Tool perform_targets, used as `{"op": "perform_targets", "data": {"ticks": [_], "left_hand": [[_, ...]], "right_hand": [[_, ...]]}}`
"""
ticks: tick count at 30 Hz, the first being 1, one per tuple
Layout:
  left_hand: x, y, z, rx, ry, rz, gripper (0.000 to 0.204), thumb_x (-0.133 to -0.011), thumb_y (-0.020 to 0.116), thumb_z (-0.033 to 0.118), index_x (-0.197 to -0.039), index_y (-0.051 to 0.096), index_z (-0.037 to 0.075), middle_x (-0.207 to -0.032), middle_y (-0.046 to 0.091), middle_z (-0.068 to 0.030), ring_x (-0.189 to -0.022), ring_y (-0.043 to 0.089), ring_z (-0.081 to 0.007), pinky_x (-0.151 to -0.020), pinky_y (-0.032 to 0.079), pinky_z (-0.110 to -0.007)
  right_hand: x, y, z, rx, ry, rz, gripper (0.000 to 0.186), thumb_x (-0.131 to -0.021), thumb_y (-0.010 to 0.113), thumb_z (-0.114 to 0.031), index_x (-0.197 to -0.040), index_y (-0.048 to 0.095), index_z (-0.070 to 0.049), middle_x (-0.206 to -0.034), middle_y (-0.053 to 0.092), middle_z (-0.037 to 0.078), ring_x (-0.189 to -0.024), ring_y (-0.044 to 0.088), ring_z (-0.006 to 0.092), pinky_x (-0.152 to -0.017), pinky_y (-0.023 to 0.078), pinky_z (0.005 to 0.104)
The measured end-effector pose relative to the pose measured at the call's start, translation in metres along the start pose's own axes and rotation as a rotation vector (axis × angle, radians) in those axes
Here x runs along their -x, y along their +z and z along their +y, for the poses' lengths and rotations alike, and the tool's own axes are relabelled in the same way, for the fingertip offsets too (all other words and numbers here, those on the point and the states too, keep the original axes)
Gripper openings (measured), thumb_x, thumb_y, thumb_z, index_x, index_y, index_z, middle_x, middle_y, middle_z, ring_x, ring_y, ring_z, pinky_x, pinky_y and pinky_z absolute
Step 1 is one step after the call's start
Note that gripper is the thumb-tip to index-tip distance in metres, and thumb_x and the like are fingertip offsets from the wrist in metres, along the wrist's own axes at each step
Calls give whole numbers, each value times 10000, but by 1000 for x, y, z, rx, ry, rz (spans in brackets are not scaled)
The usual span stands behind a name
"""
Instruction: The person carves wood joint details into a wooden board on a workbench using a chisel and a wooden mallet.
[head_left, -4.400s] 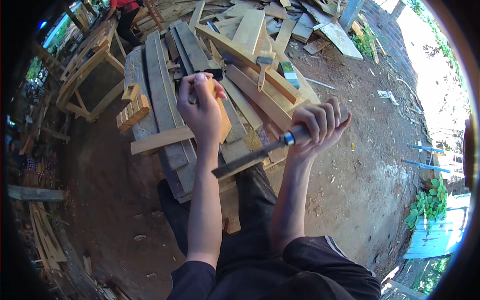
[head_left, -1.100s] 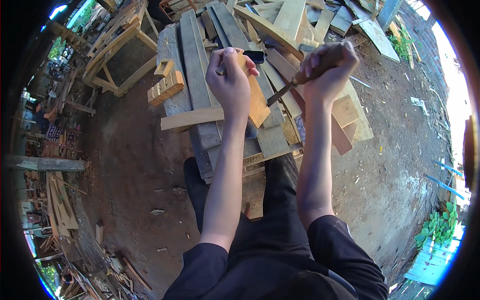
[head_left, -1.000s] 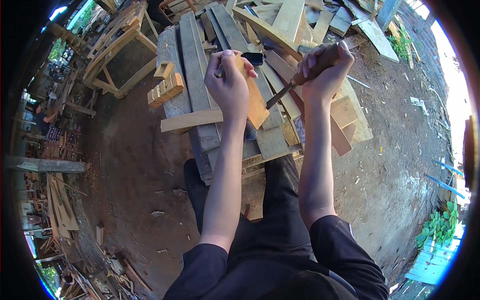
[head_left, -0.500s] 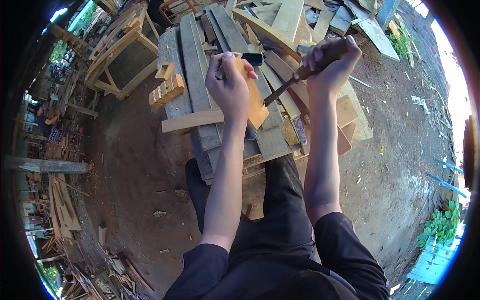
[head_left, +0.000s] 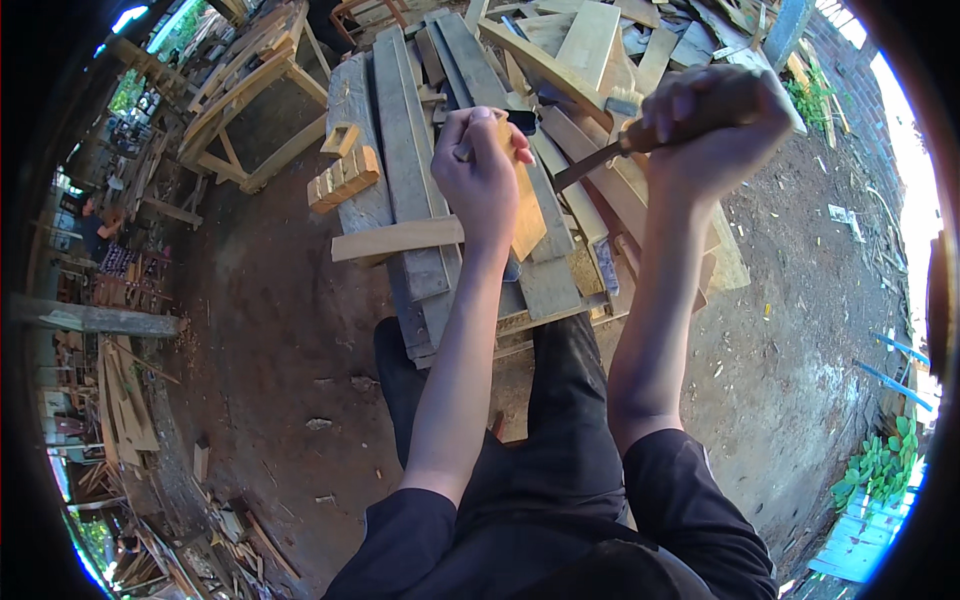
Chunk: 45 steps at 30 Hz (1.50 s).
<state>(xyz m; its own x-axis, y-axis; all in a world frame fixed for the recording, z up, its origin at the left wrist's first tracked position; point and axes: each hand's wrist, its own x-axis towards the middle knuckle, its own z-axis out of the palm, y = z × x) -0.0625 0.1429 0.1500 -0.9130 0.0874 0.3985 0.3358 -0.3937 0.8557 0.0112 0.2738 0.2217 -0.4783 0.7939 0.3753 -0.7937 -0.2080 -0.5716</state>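
My left hand is closed around the upper part of an orange-brown wooden piece, which stands over the grey planks of the bench. A black object shows just behind its fingers; its kind is unclear. To the right, my right hand grips the thick wooden handle of a chisel, slightly blurred by motion. The narrow dark blade points down and left, with its tip just right of the wooden piece. Whether it touches is hard to see.
A pale wooden strip juts over the bench's left side, near a notched wooden block. A brush lies among boards at the back right. Farther left stands a wooden frame. A leafy plant grows at the right.
My right hand has moved right and away from the wooden piece, drawing the chisel with it. The left hand keeps its hold; the view has shifted slightly.
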Motion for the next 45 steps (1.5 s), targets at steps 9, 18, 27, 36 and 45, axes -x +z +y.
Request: {"op": "perform_targets", "data": {"ticks": [9,18,27,36,45], "left_hand": [[4,3,2,13,-7,-8,239,-1045,471,135,-907,575,-29,-679,604,-83,-585,588,-133,-553,512,-287],[4,6,-1,22,-13,-20,234,-1041,476,133,-900,571,-27,-688,608,-79,-592,593,-136,-547,508,-286],[8,8,1,-4,-5,-18,247,-1032,472,155,-904,575,-28,-707,602,-93,-592,594,-161,-556,519,-307],[3,8,3,41,-31,-11,236,-1033,481,137,-882,569,-22,-653,592,-83,-558,584,-149,-539,500,-288],[-17,-37,-9,79,-120,153,232,-986,475,204,-914,550,-2,-708,561,-105,-574,558,-204,-573,527,-391]], "right_hand": [[17,-13,27,56,48,24,580,-1032,383,-445,-607,501,-69,-447,445,9,-314,393,119,-310,269,263],[19,-43,64,344,113,-85,491,-993,397,-463,-723,521,-72,-571,500,76,-395,439,162,-354,366,309],[-14,-47,14,-54,20,-13,522,-963,386,-510,-733,548,-70,-570,469,56,-449,422,185,-413,322,314],[-19,-32,-25,-92,-45,-89,463,-933,390,-472,-743,529,-73,-582,458,54,-476,409,185,-464,344,357],[-15,-18,0,-80,15,-62,500,-963,385,-492,-741,529,-68,-573,464,64,-445,410,193,-450,360,356]]}}
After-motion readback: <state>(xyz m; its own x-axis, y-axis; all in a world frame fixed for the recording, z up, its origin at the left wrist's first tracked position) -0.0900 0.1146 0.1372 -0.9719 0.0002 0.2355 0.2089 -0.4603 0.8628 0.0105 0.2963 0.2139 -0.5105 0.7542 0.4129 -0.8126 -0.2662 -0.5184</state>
